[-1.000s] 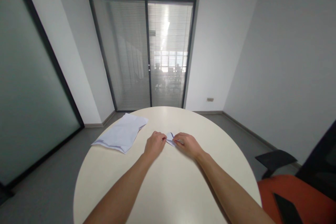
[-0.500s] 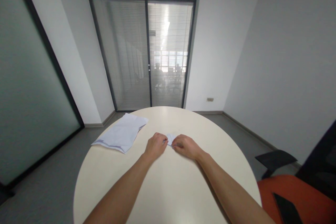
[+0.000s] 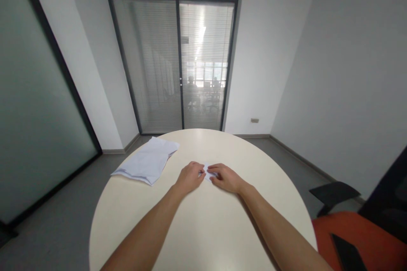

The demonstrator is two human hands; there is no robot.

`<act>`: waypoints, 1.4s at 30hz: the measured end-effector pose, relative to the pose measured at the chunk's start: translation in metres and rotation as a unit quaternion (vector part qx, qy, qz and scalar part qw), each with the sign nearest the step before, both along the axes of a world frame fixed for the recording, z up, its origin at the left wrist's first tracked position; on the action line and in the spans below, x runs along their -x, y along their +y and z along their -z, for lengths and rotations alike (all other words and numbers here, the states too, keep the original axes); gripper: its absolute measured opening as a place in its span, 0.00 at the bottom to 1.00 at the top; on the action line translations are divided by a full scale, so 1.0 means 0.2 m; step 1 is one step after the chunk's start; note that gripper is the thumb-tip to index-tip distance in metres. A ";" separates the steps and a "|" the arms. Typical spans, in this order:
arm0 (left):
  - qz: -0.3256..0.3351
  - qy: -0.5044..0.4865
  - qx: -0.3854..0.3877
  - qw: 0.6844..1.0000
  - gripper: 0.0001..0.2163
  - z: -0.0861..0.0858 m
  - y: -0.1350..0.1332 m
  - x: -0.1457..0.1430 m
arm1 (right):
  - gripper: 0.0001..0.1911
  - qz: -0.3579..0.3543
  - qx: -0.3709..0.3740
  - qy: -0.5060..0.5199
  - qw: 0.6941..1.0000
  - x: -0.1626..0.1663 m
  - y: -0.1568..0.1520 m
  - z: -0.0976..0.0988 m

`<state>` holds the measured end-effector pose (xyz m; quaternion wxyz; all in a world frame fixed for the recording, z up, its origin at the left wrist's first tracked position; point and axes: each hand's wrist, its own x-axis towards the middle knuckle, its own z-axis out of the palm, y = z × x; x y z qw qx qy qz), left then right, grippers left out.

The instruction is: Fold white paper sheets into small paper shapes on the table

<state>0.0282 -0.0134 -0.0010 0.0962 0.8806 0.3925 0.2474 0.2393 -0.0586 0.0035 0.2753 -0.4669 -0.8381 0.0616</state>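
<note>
A small folded piece of white paper [image 3: 207,175] lies on the round cream table [image 3: 203,224], mostly covered by my two hands. My left hand [image 3: 191,176] is closed at the paper's left side, thumb and fingertips pinching its edge. My right hand [image 3: 225,178] rests over the right side, thumb and fingers apart in a loose curve, with part of the paper showing between them. How the paper is folded under the fingers cannot be made out.
A stack of white paper sheets [image 3: 149,161] lies at the table's left edge. An orange chair [image 3: 359,237] with black armrests stands close to the table on the right. Beyond the table are a glass door with blinds [image 3: 203,67] and white walls.
My right hand's thumb and fingers have spread from a pinch on the paper. My left fingertips have shifted slightly right. The sheet stack has not moved.
</note>
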 end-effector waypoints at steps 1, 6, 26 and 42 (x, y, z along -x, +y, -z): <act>0.012 -0.006 -0.003 1.000 0.08 0.00 0.00 0.00 | 0.17 -0.004 0.001 0.001 1.000 0.00 0.00 0.00; 0.051 -0.013 0.002 0.999 0.08 0.00 0.00 0.00 | 0.21 -0.025 0.000 -0.008 1.000 -0.01 0.00 0.00; 0.042 0.071 -0.041 0.996 0.21 0.01 -0.02 0.00 | 0.30 -0.046 0.017 -0.076 0.996 -0.02 0.03 0.01; -0.010 0.057 -0.065 0.996 0.08 -0.01 0.01 0.00 | 0.32 0.050 0.058 -0.087 0.993 -0.03 0.03 0.05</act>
